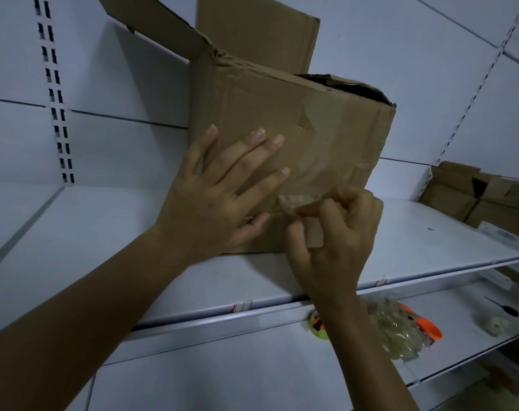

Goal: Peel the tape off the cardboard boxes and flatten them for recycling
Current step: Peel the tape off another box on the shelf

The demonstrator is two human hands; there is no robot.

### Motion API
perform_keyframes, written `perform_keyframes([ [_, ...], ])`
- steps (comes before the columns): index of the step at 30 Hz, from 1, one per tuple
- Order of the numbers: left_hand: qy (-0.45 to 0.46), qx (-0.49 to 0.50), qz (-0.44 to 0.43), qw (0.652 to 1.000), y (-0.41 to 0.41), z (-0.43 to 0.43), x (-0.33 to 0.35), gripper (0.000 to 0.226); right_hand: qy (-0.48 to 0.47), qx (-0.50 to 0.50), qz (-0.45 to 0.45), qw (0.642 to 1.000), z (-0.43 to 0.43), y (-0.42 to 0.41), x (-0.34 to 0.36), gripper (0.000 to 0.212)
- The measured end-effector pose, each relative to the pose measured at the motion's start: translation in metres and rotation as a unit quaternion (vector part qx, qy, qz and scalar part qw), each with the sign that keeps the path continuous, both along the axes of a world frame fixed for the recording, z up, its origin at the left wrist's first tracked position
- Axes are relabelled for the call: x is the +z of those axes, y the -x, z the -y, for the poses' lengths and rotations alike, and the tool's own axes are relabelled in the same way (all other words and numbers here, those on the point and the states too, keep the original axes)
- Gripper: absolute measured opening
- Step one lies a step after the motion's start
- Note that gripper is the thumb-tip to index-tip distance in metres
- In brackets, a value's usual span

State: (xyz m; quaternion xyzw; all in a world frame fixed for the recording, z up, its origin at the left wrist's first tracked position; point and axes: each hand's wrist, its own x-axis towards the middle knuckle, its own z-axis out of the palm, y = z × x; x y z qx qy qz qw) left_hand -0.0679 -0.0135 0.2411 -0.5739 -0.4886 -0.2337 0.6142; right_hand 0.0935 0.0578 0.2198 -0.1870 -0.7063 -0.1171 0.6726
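Observation:
A brown cardboard box (326, 129) stands on a white shelf (110, 238) with its top flaps up. Clear tape (299, 200) runs down its near face, and the lower end is lifted off the cardboard. My left hand (219, 191) lies flat on the near face with fingers spread, pressing the box. My right hand (338, 232) is at the box's lower right, with thumb and fingers pinched on the loose end of the tape.
More brown cardboard boxes (483, 194) sit at the right end of the same shelf. On the shelf below lie a wad of crumpled clear tape (397, 330), an orange-handled tool (427, 327), a yellow-green round thing (319, 324) and a small pale roll (495, 324). Slotted white uprights (55, 93) line the back wall.

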Motion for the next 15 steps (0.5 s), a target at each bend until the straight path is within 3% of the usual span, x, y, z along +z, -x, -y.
perform_keyframes([
  [9, -0.003, -0.002, -0.002, 1.000, 0.0021, -0.0015, -0.0004, 0.047, 0.000, 0.070, -0.045, 0.997, 0.0016, -0.0011, -0.0042, 0.013],
  [15, -0.005, 0.001, -0.001, 1.000, 0.0016, -0.0014, -0.0003, 0.047, 0.023, 0.096, -0.106, 0.989, 0.0025, -0.0006, -0.0039, 0.041],
])
